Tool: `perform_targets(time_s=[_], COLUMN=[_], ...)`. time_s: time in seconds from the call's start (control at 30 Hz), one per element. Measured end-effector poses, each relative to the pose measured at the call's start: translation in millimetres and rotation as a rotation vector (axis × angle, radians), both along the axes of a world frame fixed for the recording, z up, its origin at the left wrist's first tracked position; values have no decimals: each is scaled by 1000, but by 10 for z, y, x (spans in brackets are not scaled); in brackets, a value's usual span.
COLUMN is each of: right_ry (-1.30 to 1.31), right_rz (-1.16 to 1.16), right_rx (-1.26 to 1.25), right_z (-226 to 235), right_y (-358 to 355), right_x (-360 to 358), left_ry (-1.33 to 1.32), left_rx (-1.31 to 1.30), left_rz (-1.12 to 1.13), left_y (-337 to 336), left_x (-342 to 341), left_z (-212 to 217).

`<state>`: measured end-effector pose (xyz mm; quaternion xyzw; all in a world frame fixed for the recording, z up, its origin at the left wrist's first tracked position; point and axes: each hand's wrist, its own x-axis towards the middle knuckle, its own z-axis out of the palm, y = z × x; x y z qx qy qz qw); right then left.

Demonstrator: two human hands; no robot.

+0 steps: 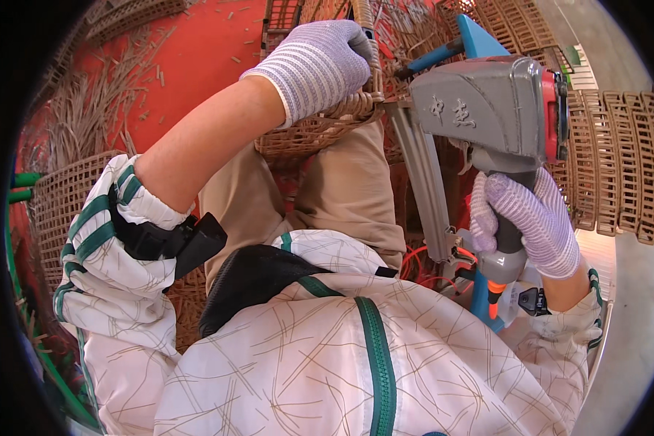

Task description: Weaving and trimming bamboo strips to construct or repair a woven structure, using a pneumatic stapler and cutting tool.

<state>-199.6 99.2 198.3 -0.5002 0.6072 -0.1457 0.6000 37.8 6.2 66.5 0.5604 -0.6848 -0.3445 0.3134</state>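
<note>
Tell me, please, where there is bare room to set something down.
The flat red surface looks mostly bare between the loose brown strips and the gloved left hand. Smooth grey floor shows bare below the brown lattice panels. It is crowded around the brown woven basket and the grey-and-red power tool in the gloved right hand.

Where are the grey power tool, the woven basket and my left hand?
Grey power tool [483, 105], head view: its housing.
Woven basket [307, 138], head view: its side.
Left hand [321, 64], head view: back of glove.

Red floor [189, 65] (littered), grey floor [638, 309] at right
</note>
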Motion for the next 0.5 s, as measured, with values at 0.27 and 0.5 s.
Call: perform_targets(time_s=[0.27,0.5], right_ry=[2,149], right_rz=[-45,-150], right_rx=[13,-74], right_z=[-29,224], right_y=[-59,104], right_x=[-7,111], left_ry=[12,66], left_rx=[163,155], left_rz=[33,-94], left_y=[-82,-232], left_x=[-24,-324], left_z=[65,267])
